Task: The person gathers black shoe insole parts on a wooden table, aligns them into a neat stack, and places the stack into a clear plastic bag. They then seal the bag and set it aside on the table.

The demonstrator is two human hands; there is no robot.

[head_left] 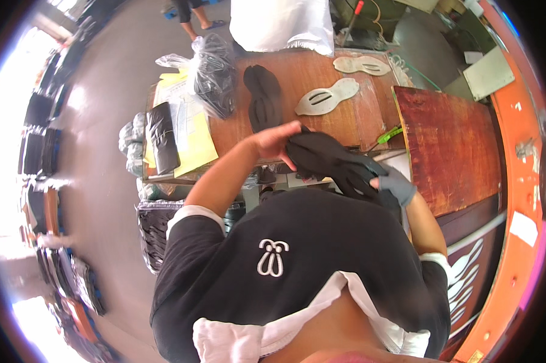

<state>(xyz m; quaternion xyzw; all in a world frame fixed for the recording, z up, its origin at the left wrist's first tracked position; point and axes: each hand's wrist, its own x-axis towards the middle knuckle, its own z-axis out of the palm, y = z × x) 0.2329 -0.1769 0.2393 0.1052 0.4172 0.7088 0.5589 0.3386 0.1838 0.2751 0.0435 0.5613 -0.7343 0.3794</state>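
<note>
A stack of black sole-shaped pieces (pixel 330 156) is held slantwise above the table's near edge. Around its upper left end my bare left hand (pixel 277 144) is closed, thumb and fingers on the rim. My right hand (pixel 395 186), in a grey glove, grips the lower right end; part of its fingers is hidden. Another black slotted sole shape (pixel 262 91) lies on the wooden table (pixel 297 66) just beyond my left hand. Two pale slotted sole shapes, one nearer (pixel 343 89) and one farther (pixel 375 65), lie to its right. A green-handled cutter (pixel 389 134) rests near my right hand.
A clear bag of dark things (pixel 215 78), yellow sheets (pixel 197 142) and a black packet (pixel 163 138) occupy the table's left. A white sack (pixel 279 24) stands behind. A reddish-brown board (pixel 451 148) and orange frame (pixel 515 85) border the right. Another person's legs (pixel 188 15) show at far left.
</note>
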